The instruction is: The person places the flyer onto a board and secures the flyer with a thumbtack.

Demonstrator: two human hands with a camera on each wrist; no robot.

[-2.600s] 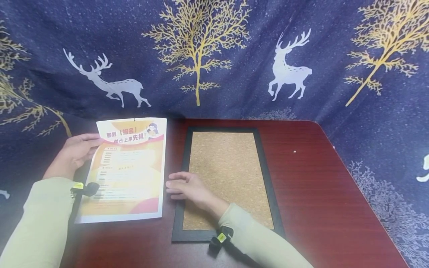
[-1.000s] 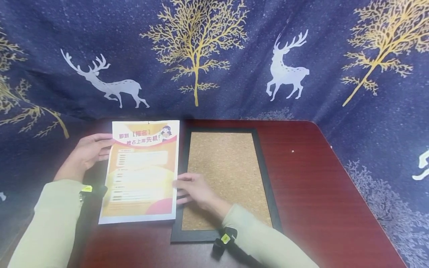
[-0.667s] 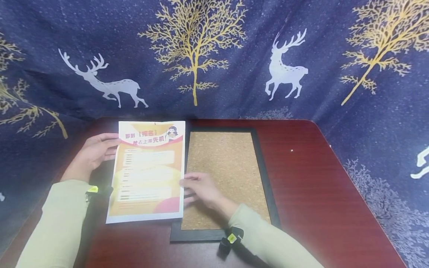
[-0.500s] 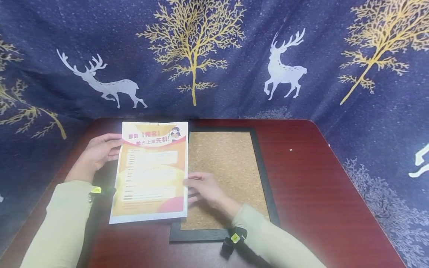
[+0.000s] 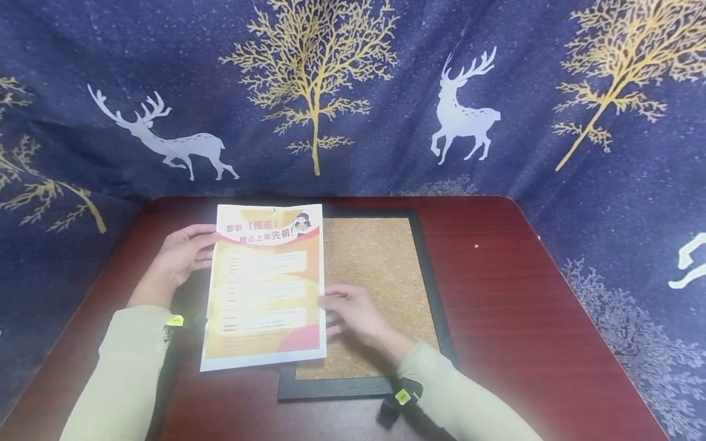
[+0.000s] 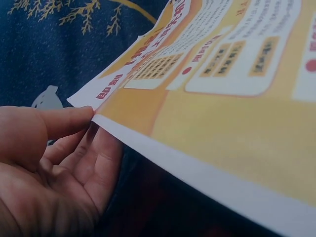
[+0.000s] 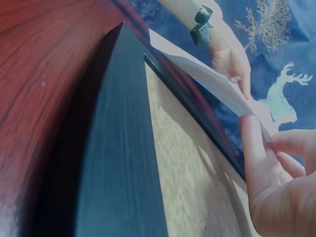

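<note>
A printed poster sheet [image 5: 265, 288], orange and yellow with a white border, is held up between both hands. My left hand [image 5: 184, 254] pinches its left edge near the top; the left wrist view shows thumb and fingers on either side of the paper [image 6: 222, 118]. My right hand [image 5: 355, 312] pinches the right edge lower down, as the right wrist view also shows. Behind and to the right lies a cork board [image 5: 380, 275] in a black frame [image 5: 342, 388]. The sheet hides much of the frame's left side, and the right hand is over the cork.
The framed board lies on a dark red wooden table [image 5: 524, 337]. A tiny pale speck [image 5: 477, 246] sits on the table to the right of the board. A blue curtain [image 5: 375, 159] with deer and trees hangs behind the table.
The poster sheet has moved right, now overlapping the board's left side in the head view. Both hands moved right with it. The right hand, apart from the sheet at first, took its right edge.
</note>
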